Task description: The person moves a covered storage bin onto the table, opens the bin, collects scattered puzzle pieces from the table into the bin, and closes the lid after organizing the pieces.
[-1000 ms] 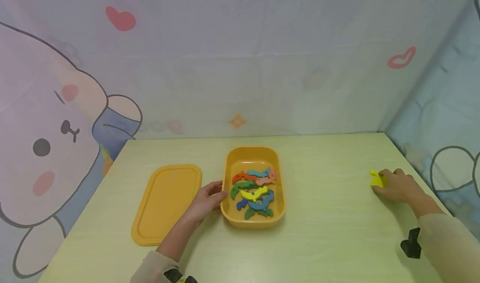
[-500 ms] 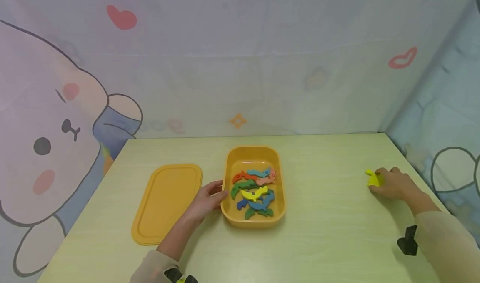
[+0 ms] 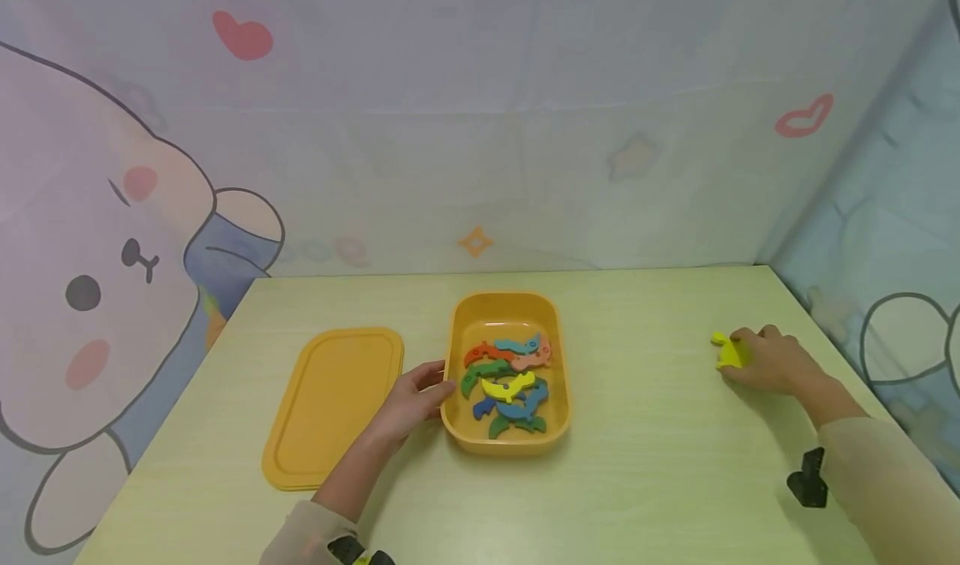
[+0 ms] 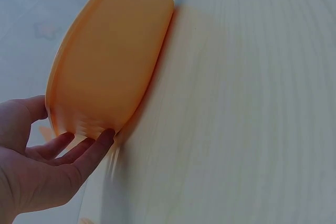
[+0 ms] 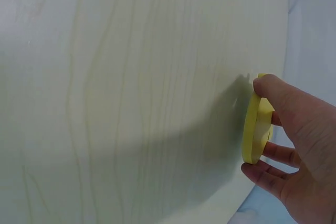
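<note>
A yellow-orange plastic box (image 3: pixel 506 447) stands mid-table holding several flat, colourful animal-shaped pieces (image 3: pixel 510 388). At its left side my left hand (image 3: pixel 411 400) grips the box, thumb at the rim and fingertips against the outer wall, as the left wrist view shows. Far to the right, my right hand (image 3: pixel 772 361) pinches a flat yellow animal-shaped piece (image 3: pixel 731 353) between thumb and fingers. The right wrist view shows the yellow piece (image 5: pixel 255 129) edge-on, above its shadow on the table; the right hand (image 5: pixel 299 145) hides part of it.
A yellow-orange lid (image 3: pixel 337 402) lies flat left of the box, under the line of the left forearm. The pale wooden table (image 3: pixel 637 465) ends at a printed cloth backdrop (image 3: pixel 570 173) behind and at the right.
My right hand has moved left toward the box, carrying the yellow animal-shaped piece. The left hand, box and lid have stayed in place.
</note>
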Demonstrator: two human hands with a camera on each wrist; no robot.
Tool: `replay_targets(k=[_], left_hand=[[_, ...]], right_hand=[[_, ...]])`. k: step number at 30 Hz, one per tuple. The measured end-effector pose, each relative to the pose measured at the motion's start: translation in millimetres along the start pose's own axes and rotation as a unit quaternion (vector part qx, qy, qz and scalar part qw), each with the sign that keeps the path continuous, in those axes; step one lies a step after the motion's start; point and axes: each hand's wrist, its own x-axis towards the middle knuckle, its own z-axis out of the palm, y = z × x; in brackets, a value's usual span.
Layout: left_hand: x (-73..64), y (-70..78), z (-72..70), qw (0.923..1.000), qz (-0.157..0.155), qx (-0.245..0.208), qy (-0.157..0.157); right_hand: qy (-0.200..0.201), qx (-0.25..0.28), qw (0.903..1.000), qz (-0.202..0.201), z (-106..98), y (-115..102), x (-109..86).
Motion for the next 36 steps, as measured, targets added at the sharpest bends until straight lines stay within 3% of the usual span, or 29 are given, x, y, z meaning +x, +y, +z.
replay_targets(k=[36], left_hand=[[1.1,-1.5,-0.2,1.0000,0.004,0.003,-0.001]], right_hand=[[-0.001,-0.052,0.9928,-0.108,-24.0,-92.3,22.3]])
